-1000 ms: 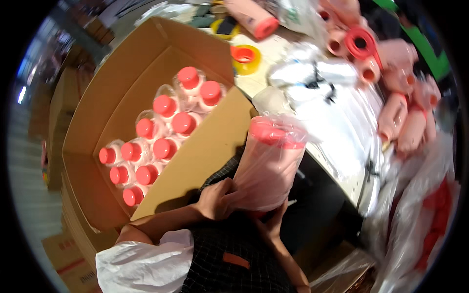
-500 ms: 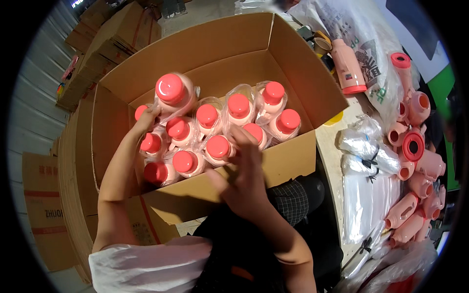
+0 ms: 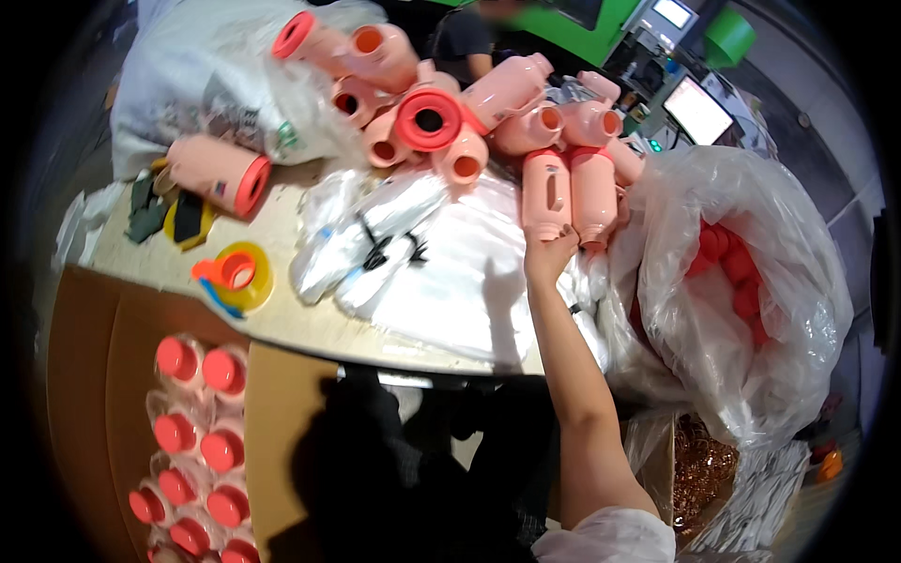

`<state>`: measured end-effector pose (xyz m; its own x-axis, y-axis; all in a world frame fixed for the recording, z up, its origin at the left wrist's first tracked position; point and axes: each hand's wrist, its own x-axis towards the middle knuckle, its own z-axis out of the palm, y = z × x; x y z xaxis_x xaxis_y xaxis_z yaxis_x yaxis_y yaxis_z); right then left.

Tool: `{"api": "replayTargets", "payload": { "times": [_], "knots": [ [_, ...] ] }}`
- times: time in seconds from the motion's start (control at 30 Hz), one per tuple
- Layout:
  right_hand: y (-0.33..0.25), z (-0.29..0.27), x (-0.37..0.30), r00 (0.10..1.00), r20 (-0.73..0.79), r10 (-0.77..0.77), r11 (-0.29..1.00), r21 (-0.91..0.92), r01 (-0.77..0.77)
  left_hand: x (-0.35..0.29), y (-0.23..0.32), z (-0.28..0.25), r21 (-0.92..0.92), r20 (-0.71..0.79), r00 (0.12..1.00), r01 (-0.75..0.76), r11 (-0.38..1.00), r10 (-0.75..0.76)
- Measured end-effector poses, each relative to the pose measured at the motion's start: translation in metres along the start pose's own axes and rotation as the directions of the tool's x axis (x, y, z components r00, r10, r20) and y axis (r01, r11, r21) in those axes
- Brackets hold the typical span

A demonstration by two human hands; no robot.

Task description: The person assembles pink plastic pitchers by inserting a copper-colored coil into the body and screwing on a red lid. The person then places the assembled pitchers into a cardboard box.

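My right hand (image 3: 551, 251) reaches over the worktable and closes its fingers round the narrow neck of a pink thermos shell (image 3: 547, 192), which has a handle slot in its side. Another upright pink shell (image 3: 593, 192) stands right beside it. Behind these, several more pink shells (image 3: 511, 92) lie heaped, one with a red ring-shaped base (image 3: 429, 119) facing me. Under my forearm and to its left lie flat clear plastic bags (image 3: 450, 272). My left hand is out of view.
An open carton (image 3: 103, 357) at lower left holds several bagged thermoses with coral caps (image 3: 223, 450). Right of my arm stands a plastic sack (image 3: 779, 206) of red parts. A tape roll (image 3: 266, 281) and a lone pink shell (image 3: 211, 174) lie on the worktable (image 3: 375, 342). A person (image 3: 465, 42) is beyond the heap.
The view has swung right from the carton to the worktable. My right hand has left the carton and now grips a shell. My left hand, earlier at a bagged thermos, has gone out of view.
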<state>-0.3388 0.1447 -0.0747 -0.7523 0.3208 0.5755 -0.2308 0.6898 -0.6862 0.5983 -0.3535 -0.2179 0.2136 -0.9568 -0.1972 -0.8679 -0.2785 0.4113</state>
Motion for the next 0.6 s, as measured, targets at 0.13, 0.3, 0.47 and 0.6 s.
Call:
{"api": "replayTargets", "payload": {
  "times": [0.13, 0.3, 0.47, 0.6],
  "knots": [
    [0.06, 0.041, 0.066, 0.891, 0.068, 0.45, 0.842, -0.365, -0.397, -0.002, 0.054, -0.001, 0.165, -0.261, 0.945, -0.156, 0.974, 0.195],
    [0.157, 0.002, 0.099, 0.918, 0.155, 0.365, 0.903, 0.182, -0.39, -0.121, 0.3, 0.113, -0.471, -0.137, 0.733, -0.64, 0.607, 0.667],
    [0.076, -0.093, 0.008, 0.805, 0.483, 0.344, 0.688, 0.453, -0.566, -0.348, 0.503, 0.141, -0.646, 0.051, 0.434, -0.673, 0.361, 0.9],
    [0.069, -0.101, -0.009, 0.867, 0.465, 0.18, 0.775, 0.476, -0.416, -0.486, 0.586, 0.185, -0.84, 0.139, 0.017, -0.528, 0.127, 0.99]
  ]
}}
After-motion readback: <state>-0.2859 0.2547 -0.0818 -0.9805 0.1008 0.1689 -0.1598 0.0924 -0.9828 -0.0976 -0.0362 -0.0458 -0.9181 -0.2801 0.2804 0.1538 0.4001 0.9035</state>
